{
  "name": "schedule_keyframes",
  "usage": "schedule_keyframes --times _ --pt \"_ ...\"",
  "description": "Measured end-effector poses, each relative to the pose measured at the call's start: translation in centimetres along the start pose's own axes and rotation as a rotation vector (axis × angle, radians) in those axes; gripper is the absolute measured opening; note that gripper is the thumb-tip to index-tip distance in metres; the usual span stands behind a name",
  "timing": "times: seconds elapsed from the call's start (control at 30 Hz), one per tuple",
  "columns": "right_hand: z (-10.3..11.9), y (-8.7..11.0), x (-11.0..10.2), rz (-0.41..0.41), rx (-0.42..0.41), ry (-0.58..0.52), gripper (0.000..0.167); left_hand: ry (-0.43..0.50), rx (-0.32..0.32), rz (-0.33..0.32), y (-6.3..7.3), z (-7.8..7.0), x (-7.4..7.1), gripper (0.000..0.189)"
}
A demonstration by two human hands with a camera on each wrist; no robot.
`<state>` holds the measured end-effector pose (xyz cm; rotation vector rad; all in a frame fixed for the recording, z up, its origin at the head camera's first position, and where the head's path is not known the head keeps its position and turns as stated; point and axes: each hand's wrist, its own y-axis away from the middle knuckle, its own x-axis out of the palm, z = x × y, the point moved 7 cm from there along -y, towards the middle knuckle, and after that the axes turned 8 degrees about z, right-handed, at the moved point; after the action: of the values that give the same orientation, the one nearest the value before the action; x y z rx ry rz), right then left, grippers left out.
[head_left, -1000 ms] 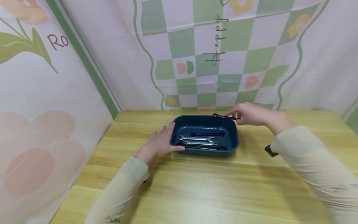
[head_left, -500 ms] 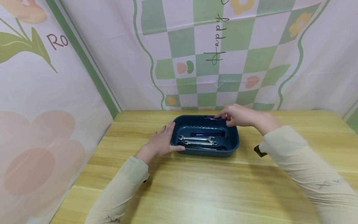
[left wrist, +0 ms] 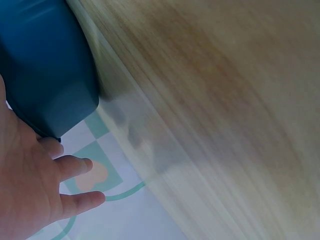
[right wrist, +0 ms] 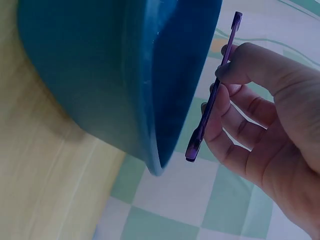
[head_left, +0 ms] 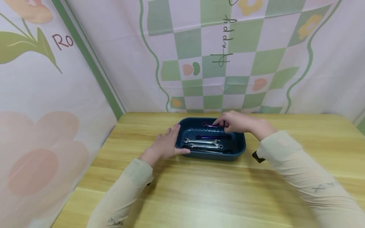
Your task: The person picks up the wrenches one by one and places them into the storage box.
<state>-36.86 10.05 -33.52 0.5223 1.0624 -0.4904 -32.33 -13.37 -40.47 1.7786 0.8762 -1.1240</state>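
My right hand [head_left: 235, 122] pinches a purple wrench [head_left: 209, 125] between thumb and fingers, over the back right part of a dark blue bin [head_left: 216, 157]. In the right wrist view the wrench [right wrist: 210, 107] lies along the fingertips, apart from the bin wall. My left hand [head_left: 163, 147] rests at the bin's left end with fingers straight and spread, its thumb along the front rim. Inside lie another purple wrench [head_left: 212, 137], two silver wrenches [head_left: 201, 141] and, along the front wall, dark wrench-like tools [head_left: 208, 151] partly hidden by the rim.
The bin stands near the back of a wooden table [head_left: 205, 196]. Behind it hangs a cloth with a green and white checked print [head_left: 212, 69]. Another printed cloth [head_left: 54, 95] covers the left side.
My right hand has carried the purple wrench left and down, from beside the bin's back right corner to over its inside. My left hand has stayed at the left end.
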Motion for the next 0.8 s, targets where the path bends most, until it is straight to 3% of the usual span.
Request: schedule_keyframes --times 0.43,0.8 --pt "-0.6 -1.7 1.7 0.036 0.015 -0.035 0.05 0.001 -0.005 0.01 0.1 -0.1 0.0 0.121" --pt "-0.9 -2.8 2.8 0.068 0.028 -0.002 0.048 -0.002 -0.012 0.01 0.0 0.0 0.0 0.121"
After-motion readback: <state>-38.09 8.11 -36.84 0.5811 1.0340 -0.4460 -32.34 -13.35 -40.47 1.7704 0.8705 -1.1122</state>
